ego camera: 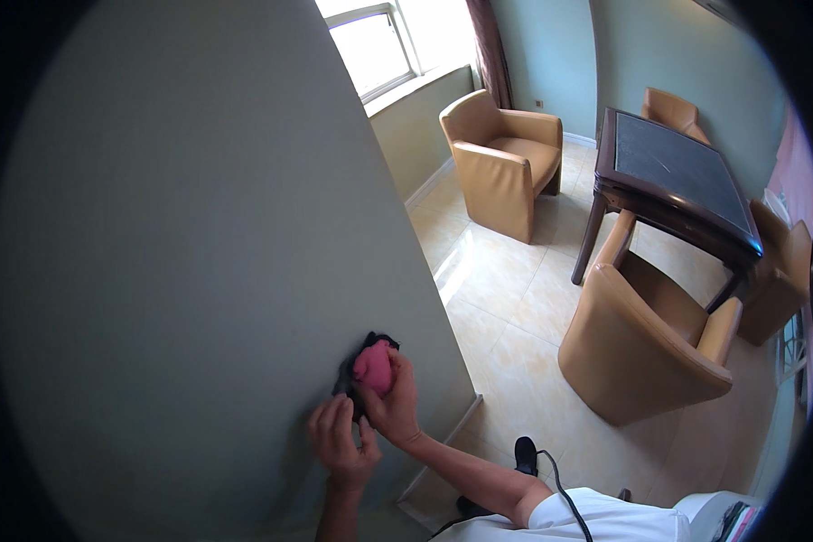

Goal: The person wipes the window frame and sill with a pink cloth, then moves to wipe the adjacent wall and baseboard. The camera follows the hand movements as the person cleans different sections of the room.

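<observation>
Low against the grey-green wall (196, 237), my right hand (396, 400) grips a bunched pink cloth (375, 369). A dark, soft-looking item (345, 379) lies behind and below the cloth, close to the wall; its exact kind is unclear. My left hand (342, 433) is just below and to the left, its fingertips at the lower end of that dark item. The hands partly cover it, and whether the cloth touches the wall cannot be told.
Right of the wall's corner stand tan armchairs (508, 162) around a dark-framed table (677, 169) on a tiled floor (501, 284). A window (372, 51) and a curtain (491, 54) are at the back. A black cable (562, 484) hangs beside my white clothing.
</observation>
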### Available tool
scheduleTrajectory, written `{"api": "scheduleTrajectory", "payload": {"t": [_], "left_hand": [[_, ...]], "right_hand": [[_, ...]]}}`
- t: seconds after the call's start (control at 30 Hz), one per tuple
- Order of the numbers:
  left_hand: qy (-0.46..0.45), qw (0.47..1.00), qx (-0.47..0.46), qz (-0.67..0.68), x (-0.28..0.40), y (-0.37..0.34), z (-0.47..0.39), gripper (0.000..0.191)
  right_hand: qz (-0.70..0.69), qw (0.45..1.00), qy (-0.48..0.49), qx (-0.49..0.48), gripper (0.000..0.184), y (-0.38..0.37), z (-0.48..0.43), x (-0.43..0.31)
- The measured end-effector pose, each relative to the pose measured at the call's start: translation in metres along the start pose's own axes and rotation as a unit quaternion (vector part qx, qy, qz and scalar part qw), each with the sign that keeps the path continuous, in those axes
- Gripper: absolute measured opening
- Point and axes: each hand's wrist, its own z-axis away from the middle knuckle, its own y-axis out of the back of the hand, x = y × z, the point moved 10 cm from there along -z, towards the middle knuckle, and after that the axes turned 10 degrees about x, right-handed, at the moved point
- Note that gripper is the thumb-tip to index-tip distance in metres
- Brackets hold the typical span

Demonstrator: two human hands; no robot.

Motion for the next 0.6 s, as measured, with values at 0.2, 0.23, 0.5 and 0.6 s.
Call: {"api": "scheduleTrajectory", "payload": {"t": [0.2, 0.23, 0.5, 0.6], "left_hand": [[-0.008, 0.995, -0.085, 0.048, 0.025, -0.034, -0.028, 0.057], [-0.032, 0.995, -0.082, 0.035, 0.033, -0.036, -0.033, 0.06], [-0.018, 0.998, -0.026, -0.048, 0.04, -0.054, -0.056, 0.062], [-0.022, 0.993, -0.008, -0.115, 0.039, -0.047, -0.061, 0.055]], "right_hand": [[-0.052, 0.99, -0.105, -0.073, 0.064, -0.003, -0.033, -0.019], [-0.053, 0.987, -0.119, -0.095, 0.063, -0.004, -0.036, -0.02], [-0.15, 0.95, -0.191, -0.197, 0.054, -0.002, -0.054, -0.016], [-0.173, 0.943, -0.162, -0.235, 0.054, -0.004, -0.055, -0.033]]}}
